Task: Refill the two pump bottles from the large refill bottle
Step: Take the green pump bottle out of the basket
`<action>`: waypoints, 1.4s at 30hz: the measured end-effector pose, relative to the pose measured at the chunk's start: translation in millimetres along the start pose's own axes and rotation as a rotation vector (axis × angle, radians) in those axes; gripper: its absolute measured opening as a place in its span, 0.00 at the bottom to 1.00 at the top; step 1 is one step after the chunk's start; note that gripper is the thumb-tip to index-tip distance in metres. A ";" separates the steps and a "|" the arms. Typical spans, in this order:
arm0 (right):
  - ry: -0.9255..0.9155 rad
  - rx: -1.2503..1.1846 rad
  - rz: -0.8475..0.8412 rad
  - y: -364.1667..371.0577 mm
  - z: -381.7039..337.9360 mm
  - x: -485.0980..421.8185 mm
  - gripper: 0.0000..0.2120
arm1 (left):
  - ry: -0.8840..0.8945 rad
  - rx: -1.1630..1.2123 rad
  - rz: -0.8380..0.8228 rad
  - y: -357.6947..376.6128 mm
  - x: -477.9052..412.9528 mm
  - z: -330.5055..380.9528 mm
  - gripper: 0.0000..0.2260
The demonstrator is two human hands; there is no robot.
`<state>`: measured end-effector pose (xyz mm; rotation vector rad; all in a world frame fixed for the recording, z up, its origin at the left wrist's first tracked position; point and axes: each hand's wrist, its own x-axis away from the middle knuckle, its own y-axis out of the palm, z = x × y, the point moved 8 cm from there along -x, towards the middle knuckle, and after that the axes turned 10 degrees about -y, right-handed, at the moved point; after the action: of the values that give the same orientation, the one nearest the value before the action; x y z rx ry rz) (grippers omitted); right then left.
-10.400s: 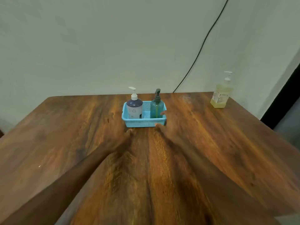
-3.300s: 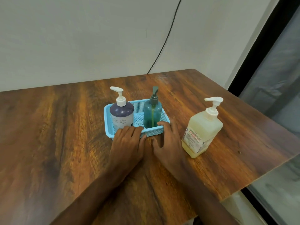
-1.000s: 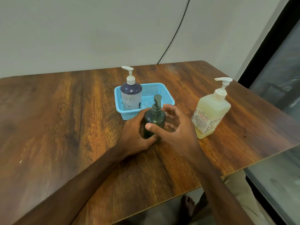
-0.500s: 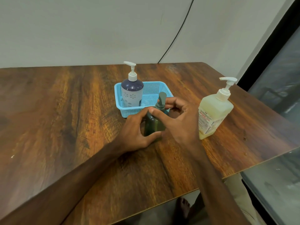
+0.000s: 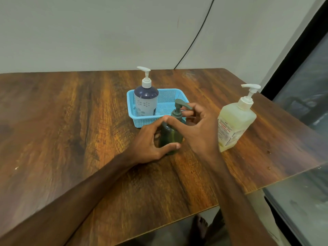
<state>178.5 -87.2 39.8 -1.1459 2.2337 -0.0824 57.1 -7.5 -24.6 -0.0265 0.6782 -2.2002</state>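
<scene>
While both hands grip one small bottle at the centre of the frame, the wooden table [image 5: 71,121] fills most of the view. Its dark-streaked grain runs from the lower edge up to a pale wall [image 5: 88,32] across the top. A dark glass panel [image 5: 305,103] in a black frame runs down the right side.

At centre right the large refill bottle [image 5: 234,125] stands upright on the table. It is pale yellow, with a printed label and a white pump on top. It is just right of the right wrist, and whether they touch cannot be told.

Just above centre sits a blue mesh basket [image 5: 142,121]. A navy-and-white pump bottle [image 5: 145,103] with a flower print stands upright in its left half.

The green pump bottle [image 5: 171,135] stands upright on the table, outside the basket and just below its front wall, with its grey-green pump on the neck and the spout pointing right.

The left hand [image 5: 149,142] wraps the bottle's body from the left, thumb across the near side low down and fingers curled round the far side. The right hand [image 5: 200,132] reaches in from the right, its thumb tip and curled fingers pinching the pump collar beneath the spout.

A thin black cable [image 5: 193,38] slants down the wall from the top edge to the table's back edge. A bare foot [image 5: 199,226] shows at the bottom, below the table's near edge.
</scene>
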 end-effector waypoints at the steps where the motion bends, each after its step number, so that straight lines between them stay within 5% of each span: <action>1: -0.002 0.000 0.010 0.4 0.5 1.4 0.20 | 0.004 0.008 -0.001 0.1 -0.3 0.9 0.30; 4: -0.012 -0.027 -0.075 5.6 5.4 3.9 0.18 | 0.035 0.045 -0.005 1.1 -1.0 1.9 0.32; 8: 0.050 -0.194 -0.266 13.6 16.7 9.2 0.29 | 0.030 0.056 -0.014 2.1 -0.9 0.8 0.33; 11: 0.002 -0.147 -0.087 -3.7 7.6 4.5 0.32 | 0.012 0.059 -0.021 1.5 -0.9 -0.5 0.33; 16: -0.026 -0.062 0.074 -8.9 -2.3 1.7 0.24 | -0.012 0.079 -0.031 1.3 -0.3 -0.2 0.33; 24: 0.005 -0.195 -0.169 3.2 6.6 10.2 0.25 | 0.032 0.096 -0.019 1.0 1.5 6.3 0.31; 32: -0.094 -0.063 0.045 -4.9 -11.2 -1.0 0.23 | -0.003 0.073 -0.026 0.2 1.6 3.3 0.32; 38: -0.015 -0.205 -0.248 8.8 4.0 12.2 0.29 | 0.037 0.072 -0.015 0.4 2.6 8.0 0.32; 42: -0.073 -0.057 -0.064 -4.5 -8.9 4.7 0.30 | 0.032 0.062 -0.012 0.0 2.4 7.6 0.30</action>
<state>174.7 -95.4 46.1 -1.2316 2.1482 -0.0034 57.4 -12.7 -18.6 0.0366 0.6288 -2.2365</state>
